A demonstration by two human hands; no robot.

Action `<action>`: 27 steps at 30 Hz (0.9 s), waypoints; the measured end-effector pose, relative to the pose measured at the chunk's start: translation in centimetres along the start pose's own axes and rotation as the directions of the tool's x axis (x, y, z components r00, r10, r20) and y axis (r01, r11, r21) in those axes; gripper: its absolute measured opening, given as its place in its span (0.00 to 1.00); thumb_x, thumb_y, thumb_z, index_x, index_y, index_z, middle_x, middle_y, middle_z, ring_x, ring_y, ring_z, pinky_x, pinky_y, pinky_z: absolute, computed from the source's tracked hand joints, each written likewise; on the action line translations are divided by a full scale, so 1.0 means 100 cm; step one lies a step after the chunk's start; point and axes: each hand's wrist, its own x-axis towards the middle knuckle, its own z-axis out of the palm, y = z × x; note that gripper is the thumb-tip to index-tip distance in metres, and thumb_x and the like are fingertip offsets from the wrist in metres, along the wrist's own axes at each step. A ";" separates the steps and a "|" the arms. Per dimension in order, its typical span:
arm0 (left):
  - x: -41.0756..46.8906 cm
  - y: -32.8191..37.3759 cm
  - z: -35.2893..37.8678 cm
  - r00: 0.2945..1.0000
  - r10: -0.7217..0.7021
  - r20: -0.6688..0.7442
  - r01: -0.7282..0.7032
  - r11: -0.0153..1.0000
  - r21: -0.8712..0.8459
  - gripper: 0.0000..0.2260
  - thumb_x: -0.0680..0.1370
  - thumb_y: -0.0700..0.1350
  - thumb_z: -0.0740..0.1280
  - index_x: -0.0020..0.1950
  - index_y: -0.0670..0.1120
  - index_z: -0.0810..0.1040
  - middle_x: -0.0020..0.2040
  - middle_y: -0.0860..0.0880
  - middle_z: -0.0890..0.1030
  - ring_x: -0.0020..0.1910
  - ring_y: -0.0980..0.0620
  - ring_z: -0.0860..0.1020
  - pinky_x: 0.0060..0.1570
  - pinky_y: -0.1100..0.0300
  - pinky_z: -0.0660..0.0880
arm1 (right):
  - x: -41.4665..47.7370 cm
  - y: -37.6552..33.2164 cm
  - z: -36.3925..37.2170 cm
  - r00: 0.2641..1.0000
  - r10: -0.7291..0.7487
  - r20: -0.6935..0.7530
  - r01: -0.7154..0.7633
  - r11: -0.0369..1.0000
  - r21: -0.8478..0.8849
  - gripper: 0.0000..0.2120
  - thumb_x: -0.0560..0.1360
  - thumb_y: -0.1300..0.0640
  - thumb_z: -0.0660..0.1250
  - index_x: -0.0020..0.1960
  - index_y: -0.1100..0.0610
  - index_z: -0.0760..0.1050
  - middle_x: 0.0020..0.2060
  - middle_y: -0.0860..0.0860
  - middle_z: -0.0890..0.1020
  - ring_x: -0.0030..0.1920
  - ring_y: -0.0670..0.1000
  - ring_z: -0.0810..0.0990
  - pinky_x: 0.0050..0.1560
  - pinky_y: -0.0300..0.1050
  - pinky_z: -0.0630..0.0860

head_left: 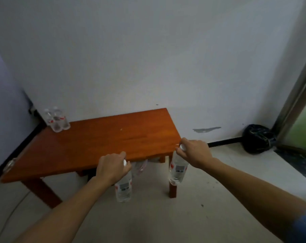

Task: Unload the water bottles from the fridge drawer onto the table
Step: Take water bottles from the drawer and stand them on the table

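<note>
At the table's near edge: both hands hang a bottle each, short of the top, which reads as the carry-in just before setting down.
Table (89, 142): wooden, low, pushed into the wall corner; most of the top is bare, so there is room to put down anywhere along the near edge.
Far bottles (56, 120): a tight cluster standing upright at the far left corner, likely parked there to keep the near side free for the next loads.
Left bottle (123, 188): hangs upright below the near edge, off the top.
Right bottle (178, 168): hangs slightly tilted by the near right corner, in front of the leg, also off the top.
Left hand (111, 168): fingers closed round the left bottle's neck under the white cap, a grip that lets it dangle plumb.
Right hand (195, 151): pinched shut on the right bottle's neck the same way.
Fridge drawer: not in view.
</note>
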 end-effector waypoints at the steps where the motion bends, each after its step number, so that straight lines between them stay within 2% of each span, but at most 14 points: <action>1: 0.002 -0.019 0.004 0.999 -0.043 0.005 0.043 0.999 -0.002 0.12 0.76 0.58 0.61 0.38 0.53 0.66 0.29 0.56 0.70 0.27 0.57 0.69 0.27 0.61 0.60 | 0.018 -0.014 0.006 1.000 -0.025 0.006 0.025 1.000 0.017 0.17 0.77 0.35 0.54 0.47 0.48 0.68 0.34 0.45 0.76 0.29 0.44 0.72 0.29 0.38 0.65; 4: 0.007 -0.070 0.023 0.986 -0.160 0.040 0.161 0.987 -0.018 0.12 0.76 0.58 0.61 0.38 0.52 0.67 0.29 0.56 0.70 0.28 0.56 0.70 0.28 0.60 0.60 | 0.068 -0.055 0.033 0.992 -0.127 0.028 0.125 0.990 0.064 0.16 0.76 0.35 0.54 0.44 0.46 0.65 0.29 0.42 0.69 0.27 0.39 0.66 0.27 0.36 0.57; 7: 0.022 -0.117 0.046 0.969 -0.237 0.074 0.238 0.971 -0.011 0.12 0.77 0.58 0.60 0.38 0.52 0.67 0.31 0.55 0.72 0.29 0.56 0.72 0.30 0.60 0.65 | 0.124 -0.089 0.069 0.971 -0.234 0.057 0.232 0.972 0.040 0.17 0.76 0.35 0.53 0.45 0.48 0.68 0.27 0.43 0.67 0.25 0.40 0.64 0.25 0.38 0.55; 11: 0.058 -0.173 0.068 0.943 -0.316 0.106 0.320 0.947 -0.030 0.12 0.77 0.58 0.60 0.40 0.52 0.69 0.33 0.56 0.73 0.30 0.58 0.72 0.30 0.63 0.63 | 0.210 -0.133 0.119 0.926 -0.363 0.105 0.358 0.931 0.069 0.18 0.77 0.35 0.53 0.47 0.49 0.68 0.31 0.45 0.73 0.27 0.43 0.66 0.25 0.38 0.57; 15: 0.093 -0.229 0.077 0.912 -0.392 0.122 0.398 0.917 -0.022 0.11 0.77 0.59 0.61 0.44 0.54 0.69 0.33 0.57 0.73 0.29 0.61 0.71 0.28 0.67 0.63 | 0.295 -0.181 0.152 0.885 -0.452 0.110 0.439 0.889 0.128 0.19 0.77 0.35 0.53 0.50 0.50 0.70 0.29 0.44 0.68 0.27 0.42 0.67 0.25 0.38 0.59; 17: 0.108 -0.256 0.080 0.879 -0.470 0.086 0.474 0.879 -0.044 0.11 0.77 0.59 0.63 0.43 0.54 0.67 0.30 0.57 0.70 0.27 0.61 0.69 0.26 0.68 0.59 | 0.335 -0.205 0.162 0.870 -0.482 0.105 0.465 0.872 0.150 0.19 0.77 0.35 0.54 0.51 0.50 0.70 0.31 0.44 0.71 0.28 0.43 0.69 0.25 0.38 0.62; 20: 0.122 -0.295 0.087 0.819 -0.569 0.070 0.574 0.815 -0.081 0.12 0.75 0.59 0.65 0.41 0.54 0.67 0.29 0.57 0.71 0.27 0.61 0.70 0.26 0.69 0.60 | 0.381 -0.242 0.178 0.844 -0.523 0.117 0.502 0.848 0.168 0.20 0.77 0.34 0.54 0.51 0.50 0.70 0.35 0.46 0.76 0.31 0.45 0.74 0.28 0.39 0.70; 23: 0.140 -0.339 0.097 0.776 -0.629 0.046 0.631 0.771 -0.091 0.12 0.74 0.59 0.66 0.40 0.54 0.67 0.29 0.57 0.71 0.27 0.61 0.71 0.26 0.68 0.61 | 0.420 -0.279 0.194 0.830 -0.548 0.106 0.527 0.832 0.175 0.20 0.77 0.35 0.54 0.50 0.50 0.70 0.37 0.46 0.77 0.32 0.47 0.74 0.28 0.40 0.65; 27: 0.161 -0.403 0.118 0.791 -0.609 0.060 0.609 0.793 0.005 0.11 0.76 0.59 0.62 0.40 0.54 0.66 0.27 0.55 0.69 0.24 0.60 0.68 0.25 0.67 0.58 | 0.462 -0.325 0.224 0.827 -0.548 0.124 0.527 0.834 0.164 0.19 0.77 0.35 0.54 0.49 0.50 0.69 0.34 0.46 0.75 0.31 0.46 0.73 0.27 0.40 0.62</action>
